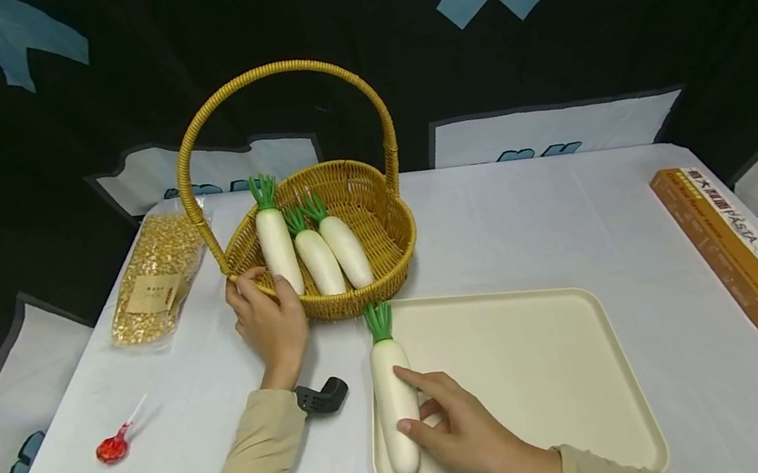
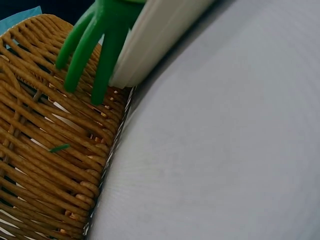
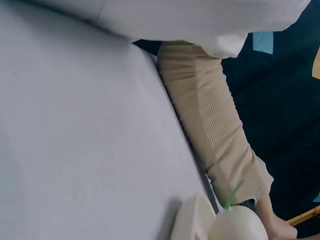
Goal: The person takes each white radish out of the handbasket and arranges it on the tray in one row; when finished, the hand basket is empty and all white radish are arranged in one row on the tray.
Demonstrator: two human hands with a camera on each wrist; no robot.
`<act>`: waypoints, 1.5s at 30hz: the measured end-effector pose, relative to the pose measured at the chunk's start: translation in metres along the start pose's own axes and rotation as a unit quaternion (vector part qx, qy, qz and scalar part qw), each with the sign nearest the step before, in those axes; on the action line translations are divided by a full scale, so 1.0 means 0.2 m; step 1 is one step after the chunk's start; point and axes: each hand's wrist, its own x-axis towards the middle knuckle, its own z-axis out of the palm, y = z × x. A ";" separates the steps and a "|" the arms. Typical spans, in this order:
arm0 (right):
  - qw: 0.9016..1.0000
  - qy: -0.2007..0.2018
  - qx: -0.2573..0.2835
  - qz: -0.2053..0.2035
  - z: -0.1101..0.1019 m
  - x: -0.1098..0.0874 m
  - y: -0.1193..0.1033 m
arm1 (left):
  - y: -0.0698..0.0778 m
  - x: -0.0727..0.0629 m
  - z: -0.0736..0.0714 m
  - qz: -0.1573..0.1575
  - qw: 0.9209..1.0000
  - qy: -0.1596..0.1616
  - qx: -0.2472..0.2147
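Note:
My left hand [image 1: 271,323] grips the near left rim of a yellow wicker basket [image 1: 392,247], by the foot of its tall handle. Inside the basket lean three white radishes [image 1: 317,262] with green tops. A fourth white radish [image 1: 395,403] lies lengthwise along the left side of a cream tray [image 1: 523,363], its green top pointing toward the basket. My right hand [image 1: 470,432] holds this radish from the right, index finger and thumb on its side. In the right wrist view the radish's rounded end [image 3: 237,225] shows beside the tray edge [image 3: 192,217].
A bag of yellow grains [image 1: 159,263] lies left of the basket. Nearer on that side is a red lollipop [image 1: 114,446]. An orange pasta box [image 1: 739,249] rests along the right edge of the white-covered table [image 1: 499,224]. Dark cloth hangs behind.

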 end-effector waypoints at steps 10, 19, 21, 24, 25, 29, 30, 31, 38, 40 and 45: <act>0.999 -0.033 -0.039 -0.008 -0.04 0.00 -0.01 | 0.00 0.00 0.00 -0.002 1.000 0.002 0.001; 0.997 -0.060 -0.041 0.003 -0.06 0.01 -0.02 | -0.01 0.00 0.00 -0.003 1.000 0.000 -0.004; 0.997 -0.065 -0.045 0.007 -0.08 0.02 -0.02 | -0.01 0.00 0.00 -0.003 1.000 0.000 -0.003; 0.996 -0.068 -0.049 0.015 -0.10 0.04 -0.02 | -0.01 0.00 0.00 -0.003 1.000 0.000 -0.003; 0.996 -0.069 -0.047 0.019 -0.11 0.05 -0.02 | -0.01 0.00 0.00 -0.003 1.000 0.001 -0.003; 0.997 -0.062 -0.010 0.037 -0.17 0.09 -0.01 | 0.00 0.00 0.00 -0.001 1.000 0.003 -0.003; 0.997 -0.060 0.008 0.040 -0.19 0.11 -0.01 | 0.00 0.00 0.00 -0.001 1.000 0.002 -0.003; 0.997 -0.056 0.025 0.045 -0.20 0.12 -0.01 | 0.00 0.00 0.00 -0.001 1.000 0.002 -0.004; 0.988 -0.003 0.140 0.065 -0.32 0.20 -0.03 | 0.00 0.00 0.00 -0.002 1.000 -0.003 -0.008; 0.983 0.011 0.170 0.070 -0.36 0.23 -0.05 | 0.00 0.00 0.00 -0.002 1.000 -0.003 -0.007; 0.972 0.028 0.222 0.078 -0.42 0.31 -0.09 | 0.01 0.00 0.00 -0.005 1.000 0.001 -0.002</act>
